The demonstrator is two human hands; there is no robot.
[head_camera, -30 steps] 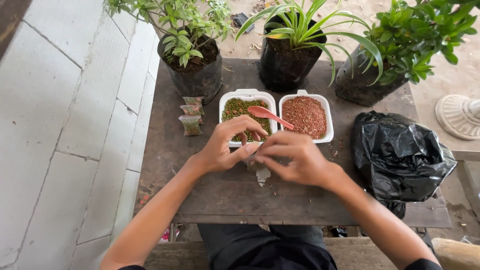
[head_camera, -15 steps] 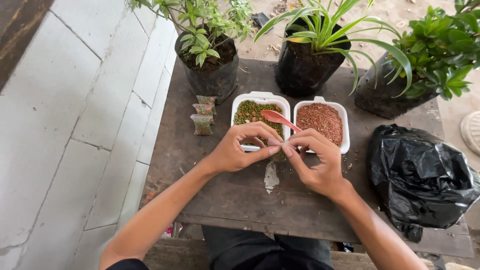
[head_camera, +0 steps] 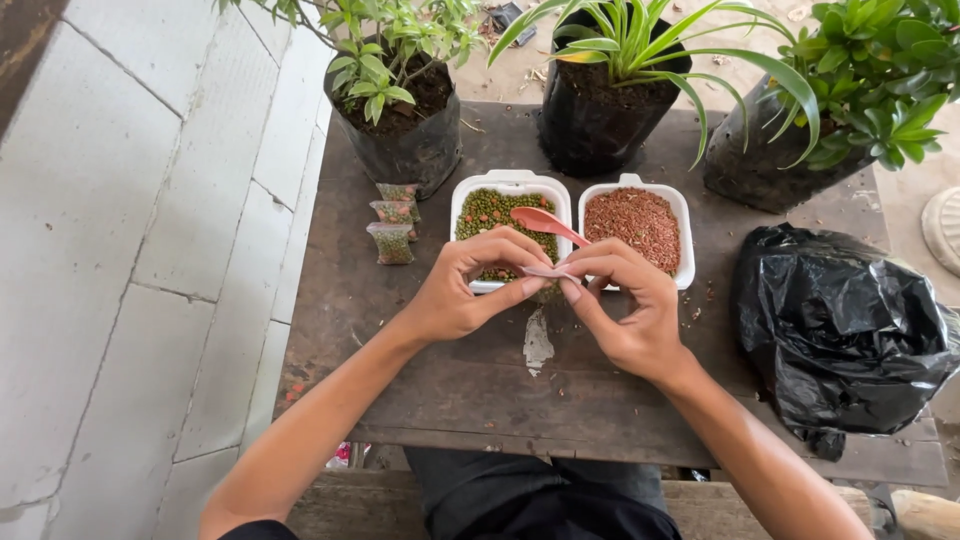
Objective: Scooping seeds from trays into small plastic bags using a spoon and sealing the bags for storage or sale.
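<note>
Hands — left hand [head_camera: 470, 290] and right hand [head_camera: 625, 305] — pinch a small bag [head_camera: 548, 272], its top edge running left-right.

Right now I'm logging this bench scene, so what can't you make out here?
Head view only:
- The small bag pinched between the left hand and right hand: fingers hide most of it.
- Near part of the green-pellet tray: covered by the hands.
- Black bag: contents hidden.
- Right plant: cut off by the frame edge.
- Three little packets: contents too small to identify.

I see table [head_camera: 420, 400]: rough, old wood | trays [head_camera: 512, 183]: white foam, matt | spoon [head_camera: 548, 222]: smooth pink plastic | bag [head_camera: 850, 340]: shiny black plastic
</note>
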